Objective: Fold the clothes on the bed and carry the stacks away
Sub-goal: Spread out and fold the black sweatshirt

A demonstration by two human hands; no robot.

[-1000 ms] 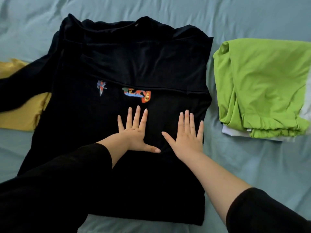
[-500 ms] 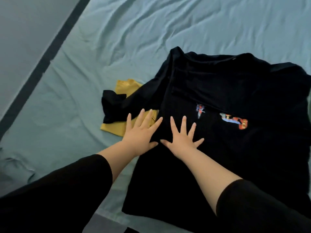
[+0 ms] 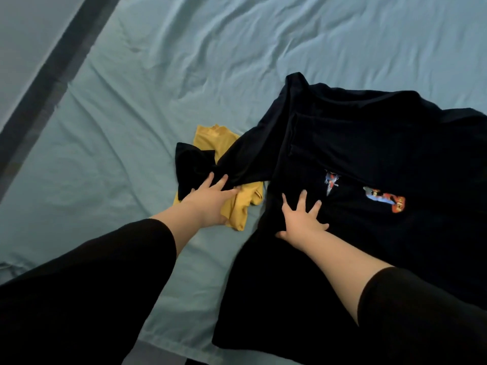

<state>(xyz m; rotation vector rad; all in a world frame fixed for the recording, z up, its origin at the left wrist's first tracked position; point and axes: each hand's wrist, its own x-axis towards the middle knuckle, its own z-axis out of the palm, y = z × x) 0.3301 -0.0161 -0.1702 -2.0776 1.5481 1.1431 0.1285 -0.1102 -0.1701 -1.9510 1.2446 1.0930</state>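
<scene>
A large black shirt (image 3: 369, 154) with a small coloured print lies spread on the bed at the right. Its long left sleeve (image 3: 210, 167) stretches out to the left over a crumpled yellow garment (image 3: 237, 209). My left hand (image 3: 210, 201) reaches onto that sleeve with fingers extended, touching the dark cloth near the cuff. My right hand (image 3: 300, 219) lies flat with spread fingers on the shirt's body, left of the print.
The wrinkled pale blue bedsheet (image 3: 131, 140) covers the rest of the bed. The bed's left edge with a dark band (image 3: 52, 75) runs diagonally at the upper left. The near edge of the bed is at the bottom.
The view has swung left, and the green stack has left the frame. Both hands slid left across the shirt. The left hand has moved off the body onto the sleeve over the yellow garment.
</scene>
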